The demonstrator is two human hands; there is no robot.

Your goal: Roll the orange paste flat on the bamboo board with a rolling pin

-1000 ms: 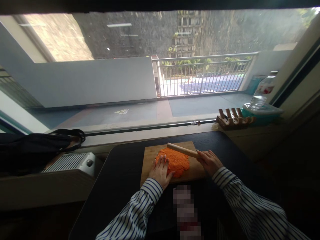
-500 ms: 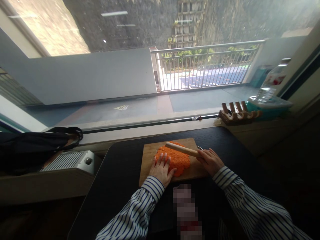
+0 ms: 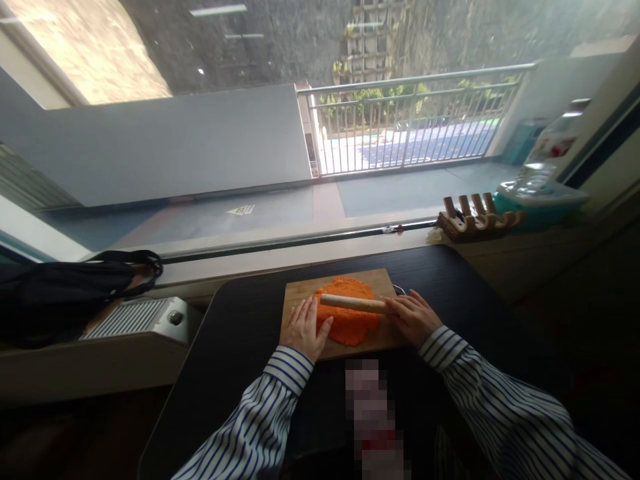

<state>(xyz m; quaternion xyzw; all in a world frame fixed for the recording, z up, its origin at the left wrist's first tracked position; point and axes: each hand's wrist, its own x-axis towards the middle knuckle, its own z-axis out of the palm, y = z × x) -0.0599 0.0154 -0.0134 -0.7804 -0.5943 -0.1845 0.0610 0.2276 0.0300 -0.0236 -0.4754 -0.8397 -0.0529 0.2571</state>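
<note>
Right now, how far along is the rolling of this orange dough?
Done: the orange dough lies flattened into a rough round on the wooden board. In hand: the rolling pin lies across it, the right hand holding its end, the left hand flat at the dough's edge. Left: probably more rolling; the outline looks uneven.

Matt wooden board (image 3: pixel 300 297), smooth wooden rolling pin (image 3: pixel 353 303)
</note>
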